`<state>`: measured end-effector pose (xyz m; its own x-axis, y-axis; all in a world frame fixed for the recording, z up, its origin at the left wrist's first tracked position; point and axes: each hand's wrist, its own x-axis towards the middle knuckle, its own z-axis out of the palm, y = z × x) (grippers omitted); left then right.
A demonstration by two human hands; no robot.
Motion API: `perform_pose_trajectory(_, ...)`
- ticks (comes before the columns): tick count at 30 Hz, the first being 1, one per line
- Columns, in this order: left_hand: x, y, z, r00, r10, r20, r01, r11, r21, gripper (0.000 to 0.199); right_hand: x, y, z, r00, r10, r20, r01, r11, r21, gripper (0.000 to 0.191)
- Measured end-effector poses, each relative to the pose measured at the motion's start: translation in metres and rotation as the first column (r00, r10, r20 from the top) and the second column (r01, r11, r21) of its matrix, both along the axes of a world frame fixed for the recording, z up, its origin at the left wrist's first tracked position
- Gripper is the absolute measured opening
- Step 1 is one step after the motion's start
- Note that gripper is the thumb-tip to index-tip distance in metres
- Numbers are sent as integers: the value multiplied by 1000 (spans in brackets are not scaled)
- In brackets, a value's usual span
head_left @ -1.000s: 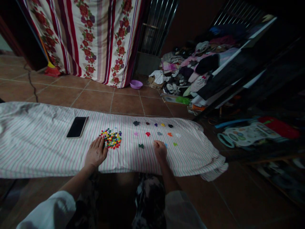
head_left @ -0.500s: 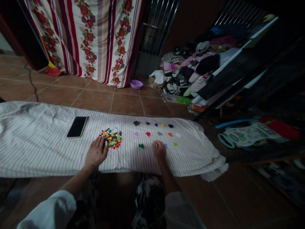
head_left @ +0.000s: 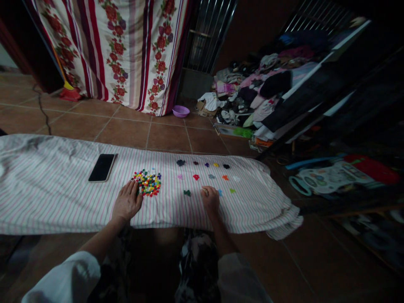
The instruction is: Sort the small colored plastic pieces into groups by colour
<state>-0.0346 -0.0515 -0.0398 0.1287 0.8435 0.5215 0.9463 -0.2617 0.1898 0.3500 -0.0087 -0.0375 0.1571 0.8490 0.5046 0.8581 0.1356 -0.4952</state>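
A mixed pile of small coloured pieces [head_left: 149, 183] lies on the striped cloth [head_left: 66, 202]. My left hand [head_left: 127, 200] rests flat at the pile's lower left edge, fingers stretched out. To the right, small single-colour groups lie in rows, among them a red group [head_left: 196, 177], an orange group [head_left: 225, 178] and a dark green group [head_left: 187, 193]. My right hand [head_left: 211, 198] is closed over the cloth between the dark green group and the light blue group [head_left: 220, 192]; what its fingers hold, if anything, is too small to make out.
A black-screened phone [head_left: 102, 168] lies left of the pile. Beyond the cloth are a purple basin [head_left: 181, 111], a floral curtain [head_left: 126, 54], a red broom [head_left: 70, 93] and a heap of clothes [head_left: 252, 90]. My knees are below the cloth's near edge.
My right hand has shifted very slightly left, and its fingers point a little more to the left. The left hand has stayed where it was.
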Motion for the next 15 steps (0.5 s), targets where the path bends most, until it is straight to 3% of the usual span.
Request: perform_pose_trajectory(15, 2, -1, 4, 1000, 14, 4, -14, 1000, -21, 55, 1, -2, -1, 1000, -15, -11, 16, 999, 35, 34)
